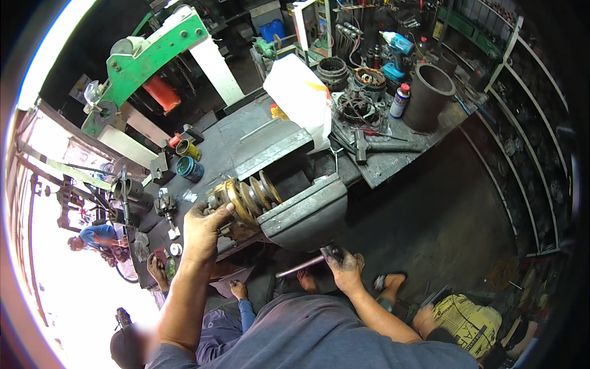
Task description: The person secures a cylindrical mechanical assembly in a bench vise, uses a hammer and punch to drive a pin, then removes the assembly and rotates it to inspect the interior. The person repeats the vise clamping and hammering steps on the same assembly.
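Note:
My left hand point(203, 224) grips the near end of a rusty, greasy metal assembly point(243, 197) with several ringed discs, lying on its side at the bench's front. Beside it is a bent grey steel plate point(301, 218). My right hand point(341, 267), lower and to the right, is closed on a dark-headed tool point(329, 252), from which a slim shiny bar point(298, 265) extends leftward. Close to my left are a blue can point(189, 169) and a yellow can point(188, 149).
A cluttered bench point(233, 141) holds a hammer point(362, 146), cordless drill point(396, 46) and large cylinder point(430, 95). A green press point(153, 55) stands behind left, racks point(516, 141) right. Co-workers' hands point(157, 270) point(236, 289) are below left; another person point(101, 240) is farther left.

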Available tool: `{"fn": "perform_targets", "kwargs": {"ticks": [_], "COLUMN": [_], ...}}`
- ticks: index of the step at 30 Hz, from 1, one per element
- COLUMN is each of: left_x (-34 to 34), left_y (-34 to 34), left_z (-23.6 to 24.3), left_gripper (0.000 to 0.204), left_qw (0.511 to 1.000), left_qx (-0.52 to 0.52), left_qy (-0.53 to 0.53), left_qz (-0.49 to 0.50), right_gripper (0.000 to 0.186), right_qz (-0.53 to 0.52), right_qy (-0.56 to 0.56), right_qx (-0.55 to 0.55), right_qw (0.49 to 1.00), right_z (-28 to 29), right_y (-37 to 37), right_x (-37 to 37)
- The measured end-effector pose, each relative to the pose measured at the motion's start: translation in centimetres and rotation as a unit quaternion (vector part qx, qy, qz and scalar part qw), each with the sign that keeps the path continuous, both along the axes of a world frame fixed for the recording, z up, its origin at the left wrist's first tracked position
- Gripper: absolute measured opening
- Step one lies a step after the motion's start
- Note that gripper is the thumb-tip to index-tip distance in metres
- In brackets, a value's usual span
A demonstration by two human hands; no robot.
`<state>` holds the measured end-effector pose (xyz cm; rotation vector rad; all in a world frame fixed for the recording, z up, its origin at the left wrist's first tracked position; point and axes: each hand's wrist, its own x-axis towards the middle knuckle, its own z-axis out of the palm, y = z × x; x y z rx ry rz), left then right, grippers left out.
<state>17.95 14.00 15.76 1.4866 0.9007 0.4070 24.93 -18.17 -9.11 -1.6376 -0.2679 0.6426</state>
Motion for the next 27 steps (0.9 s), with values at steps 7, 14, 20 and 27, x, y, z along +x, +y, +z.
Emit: {"fn": "perform_targets", "kwargs": {"ticks": [7, 14, 20, 27], "left_x": [-0.4, -0.5, -0.7, -0.5], "left_y": [0.4, 0.7, 0.4, -0.4], "left_z": [0.0, -0.2, 0.2, -0.2], "left_gripper": [0.046, 0.041, 0.045, 0.051], "left_qw": [0.997, 0.999, 0.999, 0.997], "left_qx": [-0.041, 0.038, -0.002, 0.075], "left_qy": [-0.059, -0.014, -0.046, 0.002], "left_qz": [-0.015, -0.027, -0.021, 0.004], "right_gripper": [0.032, 0.028, 0.079, 0.065], "right_qz": [-0.095, -0.219, 0.189, 0.361], "right_qy": [-0.145, -0.301, -0.211, -0.331], "right_qx": [-0.157, -0.021, -0.356, -0.301], "right_qw": [0.972, 0.928, 0.89, 0.818], "right_z": [4.5, 21.8, 10.5, 4.5], "right_y": [2.1, -4.9, 0.3, 0.1], "right_x": [1.7, 14.7, 7.7, 9.6]}}
